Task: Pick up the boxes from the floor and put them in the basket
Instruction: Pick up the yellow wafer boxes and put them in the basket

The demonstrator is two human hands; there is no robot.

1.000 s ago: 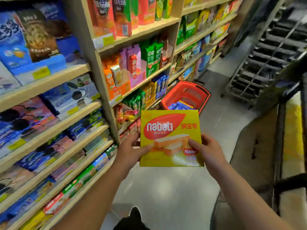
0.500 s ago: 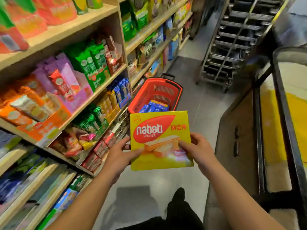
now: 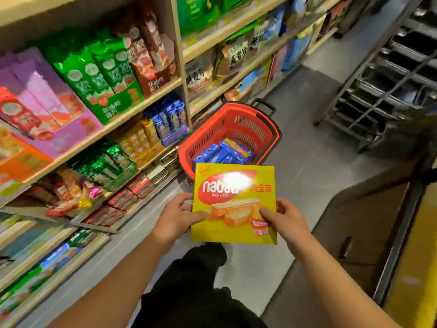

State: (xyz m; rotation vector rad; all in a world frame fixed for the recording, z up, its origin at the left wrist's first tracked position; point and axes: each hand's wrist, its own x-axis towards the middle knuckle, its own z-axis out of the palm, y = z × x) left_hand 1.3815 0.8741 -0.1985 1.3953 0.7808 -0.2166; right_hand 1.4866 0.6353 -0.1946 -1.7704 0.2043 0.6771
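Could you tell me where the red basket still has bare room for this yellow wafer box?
The red basket is free along its far wall and left side; blue packs crowd the near right part. Both hands hold the yellow wafer box.

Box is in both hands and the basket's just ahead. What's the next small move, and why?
Probably carry the yellow wafer box forward and lower it into the red basket. The left hand and right hand grip its opposite edges, it hangs short of the near rim, and the blue packs fill only part of the bottom, so room seems left.
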